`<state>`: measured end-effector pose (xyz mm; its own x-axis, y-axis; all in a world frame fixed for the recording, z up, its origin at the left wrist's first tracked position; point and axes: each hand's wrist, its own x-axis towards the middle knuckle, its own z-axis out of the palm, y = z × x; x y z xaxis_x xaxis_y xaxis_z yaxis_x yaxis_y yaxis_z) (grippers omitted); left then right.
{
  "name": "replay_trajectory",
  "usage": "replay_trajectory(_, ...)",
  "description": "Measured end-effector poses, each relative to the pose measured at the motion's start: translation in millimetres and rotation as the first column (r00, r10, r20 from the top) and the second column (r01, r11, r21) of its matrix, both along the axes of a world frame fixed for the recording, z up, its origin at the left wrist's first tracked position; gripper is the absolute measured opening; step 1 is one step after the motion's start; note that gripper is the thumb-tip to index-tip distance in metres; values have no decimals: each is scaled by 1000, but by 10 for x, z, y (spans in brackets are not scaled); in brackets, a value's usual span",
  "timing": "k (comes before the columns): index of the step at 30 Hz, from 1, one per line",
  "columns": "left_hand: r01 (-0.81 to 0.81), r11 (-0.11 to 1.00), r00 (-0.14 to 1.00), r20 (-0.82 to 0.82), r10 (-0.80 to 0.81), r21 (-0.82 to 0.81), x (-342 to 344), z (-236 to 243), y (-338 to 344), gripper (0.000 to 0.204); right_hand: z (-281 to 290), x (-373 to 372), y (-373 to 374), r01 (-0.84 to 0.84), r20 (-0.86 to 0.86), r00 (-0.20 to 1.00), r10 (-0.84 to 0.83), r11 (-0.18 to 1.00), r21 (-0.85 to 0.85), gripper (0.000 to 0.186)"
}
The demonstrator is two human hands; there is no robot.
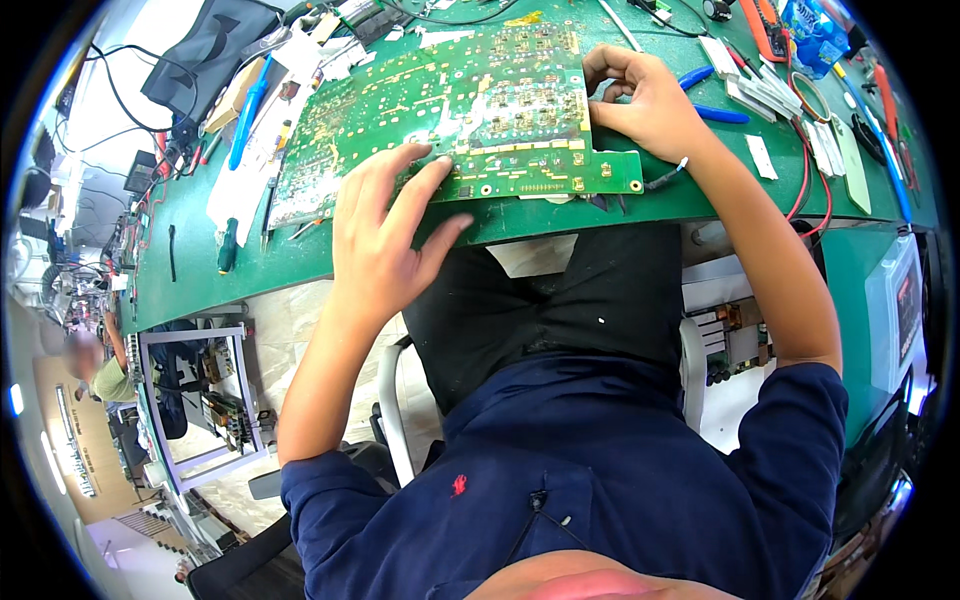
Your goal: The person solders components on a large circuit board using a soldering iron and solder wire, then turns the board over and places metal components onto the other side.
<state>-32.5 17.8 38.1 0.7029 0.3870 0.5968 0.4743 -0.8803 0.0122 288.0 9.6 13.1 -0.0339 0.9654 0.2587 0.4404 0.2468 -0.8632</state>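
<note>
A large green circuit board [400,110] lies at a slant on the green-topped workbench, its near edge close to the bench's front. My left hand [385,230] is open over that near edge, fingers spread, with the fingertips on or just above the board and the thumb apart. At the board's right edge my right hand [655,105] is curled, thumb and forefinger against the edge; the other fingers are partly hidden behind them. A short dark cable with a light tip [667,175] lies beneath the right wrist, beside the board's lower right corner.
Blue-handled pliers [715,114] lie beyond my right hand, near white strips [760,95] and red wires [806,180]. To the left are a blue tool [250,115], a green-handled screwdriver [228,247] and papers. Another person [108,375] is far off at left.
</note>
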Motion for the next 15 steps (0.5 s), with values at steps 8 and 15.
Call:
replay_trajectory(8, 89, 993, 986, 133, -99, 80, 62, -160, 135, 42, 5, -23, 21, -81, 85, 994, 73, 992, 93, 35)
replay_trajectory(15, 125, 990, 982, 133, -133, 66, 13, -161, 144, 39, -4, -49, 28, -128, -73, 989, 127, 992, 0, 35)
